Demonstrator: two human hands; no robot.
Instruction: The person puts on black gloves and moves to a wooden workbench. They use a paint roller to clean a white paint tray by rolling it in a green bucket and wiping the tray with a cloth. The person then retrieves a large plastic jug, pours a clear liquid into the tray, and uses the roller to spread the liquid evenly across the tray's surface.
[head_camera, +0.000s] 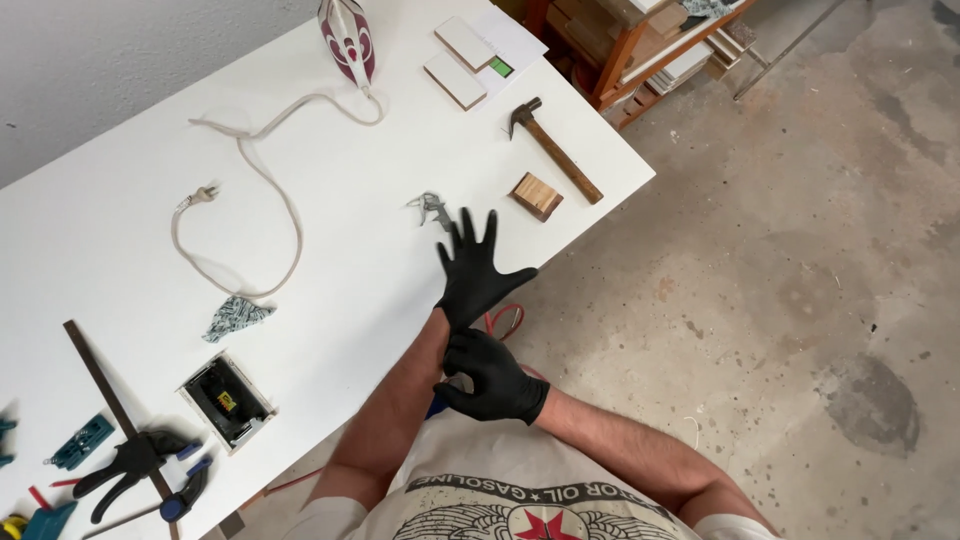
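Both my hands wear black gloves. My left hand (473, 268) is stretched out over the front edge of the white table (330, 200), fingers spread, holding nothing. My right hand (495, 380) is closed around my left wrist, pinching the cuff of the left glove. Just beyond my left fingertips a small metal caliper (431, 208) lies on the table. A little to its right sit a small wooden block (537, 195) and a hammer (556, 150) with a wooden handle.
An iron (347, 38) stands at the table's far edge, its cord (270, 180) looping across the top. White boards (460, 60), a patterned cloth (235, 318), a small open box (226, 400) and a bar clamp (130, 455) lie around. A wooden shelf (650, 40) stands on the concrete floor.
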